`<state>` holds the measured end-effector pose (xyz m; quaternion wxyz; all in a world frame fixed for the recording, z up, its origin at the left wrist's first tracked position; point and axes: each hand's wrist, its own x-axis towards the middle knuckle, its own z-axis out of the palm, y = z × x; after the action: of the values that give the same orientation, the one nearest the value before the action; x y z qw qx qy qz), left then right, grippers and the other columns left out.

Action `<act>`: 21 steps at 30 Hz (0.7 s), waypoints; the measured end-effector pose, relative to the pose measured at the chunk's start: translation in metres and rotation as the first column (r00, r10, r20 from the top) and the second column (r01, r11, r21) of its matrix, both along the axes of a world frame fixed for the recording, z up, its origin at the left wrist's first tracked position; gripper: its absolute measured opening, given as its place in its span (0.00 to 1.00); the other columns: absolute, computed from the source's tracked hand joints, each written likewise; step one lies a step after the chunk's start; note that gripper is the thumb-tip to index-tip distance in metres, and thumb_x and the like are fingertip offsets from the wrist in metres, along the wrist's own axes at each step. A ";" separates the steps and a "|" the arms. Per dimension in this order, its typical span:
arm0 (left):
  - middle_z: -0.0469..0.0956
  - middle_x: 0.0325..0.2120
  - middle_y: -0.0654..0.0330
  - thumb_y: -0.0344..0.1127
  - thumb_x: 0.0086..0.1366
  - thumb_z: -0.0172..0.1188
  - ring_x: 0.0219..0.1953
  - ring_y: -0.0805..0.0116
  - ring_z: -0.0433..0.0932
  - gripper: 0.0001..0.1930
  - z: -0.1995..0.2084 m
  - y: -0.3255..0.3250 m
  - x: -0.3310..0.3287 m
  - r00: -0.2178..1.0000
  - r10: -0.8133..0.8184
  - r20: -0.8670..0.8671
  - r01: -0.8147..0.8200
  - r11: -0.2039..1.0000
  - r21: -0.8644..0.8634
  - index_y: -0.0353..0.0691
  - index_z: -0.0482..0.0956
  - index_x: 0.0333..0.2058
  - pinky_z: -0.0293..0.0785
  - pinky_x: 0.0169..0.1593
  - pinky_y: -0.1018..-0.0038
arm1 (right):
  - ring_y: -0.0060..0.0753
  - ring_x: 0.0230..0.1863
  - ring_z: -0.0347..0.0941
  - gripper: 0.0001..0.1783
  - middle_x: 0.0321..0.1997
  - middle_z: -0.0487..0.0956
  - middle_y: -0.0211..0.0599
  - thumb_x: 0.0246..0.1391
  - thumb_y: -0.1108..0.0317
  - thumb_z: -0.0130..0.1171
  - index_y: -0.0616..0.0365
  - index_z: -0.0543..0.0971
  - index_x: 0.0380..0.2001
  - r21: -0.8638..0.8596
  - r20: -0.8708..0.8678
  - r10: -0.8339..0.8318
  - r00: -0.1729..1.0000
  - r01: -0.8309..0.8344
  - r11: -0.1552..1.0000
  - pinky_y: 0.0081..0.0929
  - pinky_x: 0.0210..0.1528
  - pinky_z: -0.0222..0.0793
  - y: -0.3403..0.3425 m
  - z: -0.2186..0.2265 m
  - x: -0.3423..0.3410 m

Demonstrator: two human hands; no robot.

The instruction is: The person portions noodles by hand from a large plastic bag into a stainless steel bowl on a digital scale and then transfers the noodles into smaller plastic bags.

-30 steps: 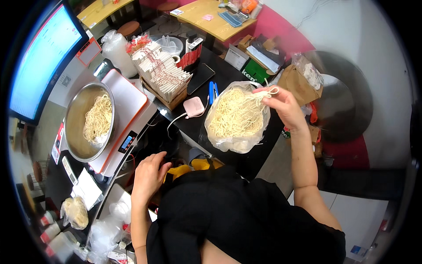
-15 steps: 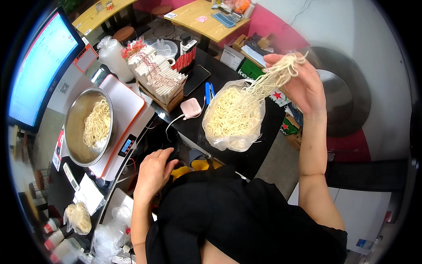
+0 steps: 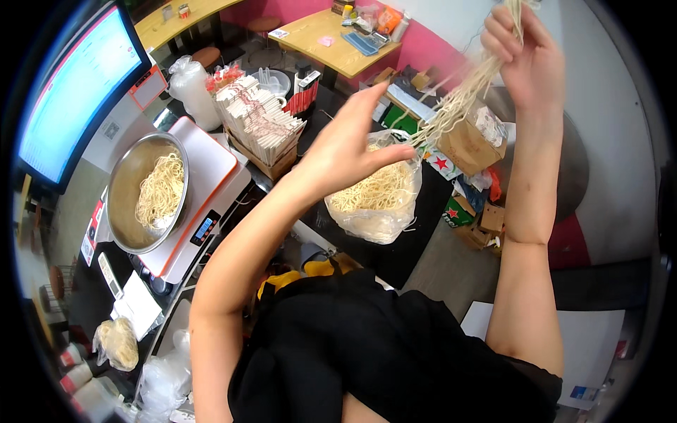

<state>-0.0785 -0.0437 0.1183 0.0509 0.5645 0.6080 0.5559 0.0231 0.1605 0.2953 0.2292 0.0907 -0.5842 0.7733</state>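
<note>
High at the upper right, my right hand (image 3: 525, 60) is closed around a bunch of long pale noodles (image 3: 469, 95). The strands slant down toward an open clear plastic bag (image 3: 377, 229), which is full of the same noodles and sits on the black counter. My left hand (image 3: 360, 144) reaches over the bag with thumb and fingers spread, holding nothing; it hides part of the bag. To the left, a steel bowl (image 3: 120, 204) with a noodle portion (image 3: 161, 190) in it rests on a white and orange digital scale (image 3: 226, 166).
A box of paper-wrapped chopsticks (image 3: 257, 116) stands behind the scale, near a monitor (image 3: 81, 92). A small bagged noodle portion (image 3: 118, 344) lies at the lower left beside a thermometer (image 3: 111, 275). Cardboard boxes (image 3: 469, 144) are piled right of the counter.
My right hand has risen up and right, stretching the noodles out of the bag. My left hand has moved from near my lap up and over the bag.
</note>
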 end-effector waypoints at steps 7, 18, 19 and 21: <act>0.76 0.33 0.63 0.43 0.69 0.55 0.34 0.75 0.76 0.20 -0.010 0.092 0.013 0.787 -0.246 0.565 0.159 0.967 0.200 0.34 0.71 0.52 0.75 0.42 0.74 | 0.21 0.18 0.58 0.07 0.24 0.67 0.32 0.67 0.66 0.44 0.57 0.67 0.35 0.026 -0.037 -0.068 0.997 0.069 0.997 0.19 0.20 0.54 -0.051 0.039 -0.049; 0.71 0.21 0.70 0.36 0.67 0.55 0.19 0.81 0.63 0.04 0.129 -0.051 -0.117 0.729 -0.275 0.627 -0.007 0.913 0.409 0.46 0.76 0.32 0.55 0.19 0.80 | 0.21 0.19 0.59 0.06 0.26 0.68 0.34 0.64 0.68 0.45 0.58 0.67 0.34 0.070 -0.361 0.151 0.920 -0.135 0.988 0.20 0.20 0.54 -0.170 0.071 -0.159; 0.74 0.22 0.70 0.36 0.65 0.57 0.21 0.80 0.67 0.04 0.140 -0.079 -0.144 0.667 -0.360 0.653 0.023 0.885 0.465 0.49 0.77 0.30 0.55 0.19 0.79 | 0.20 0.18 0.59 0.07 0.24 0.67 0.32 0.63 0.68 0.47 0.57 0.68 0.30 0.002 -0.361 0.104 0.927 -0.110 0.994 0.20 0.19 0.53 -0.186 0.069 -0.168; 0.72 0.20 0.70 0.34 0.64 0.57 0.19 0.79 0.64 0.05 0.151 -0.121 -0.168 0.750 -0.167 0.640 -0.072 0.941 0.331 0.49 0.76 0.28 0.49 0.20 0.80 | 0.20 0.17 0.59 0.09 0.23 0.67 0.31 0.62 0.67 0.48 0.55 0.68 0.28 -0.004 -0.347 0.095 0.933 -0.103 0.995 0.20 0.17 0.53 -0.204 0.059 -0.187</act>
<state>-0.2461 -0.1644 0.2694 0.1796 0.3476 0.4324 0.8123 -0.1642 -0.0432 0.3539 0.2900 0.2520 -0.5208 0.7623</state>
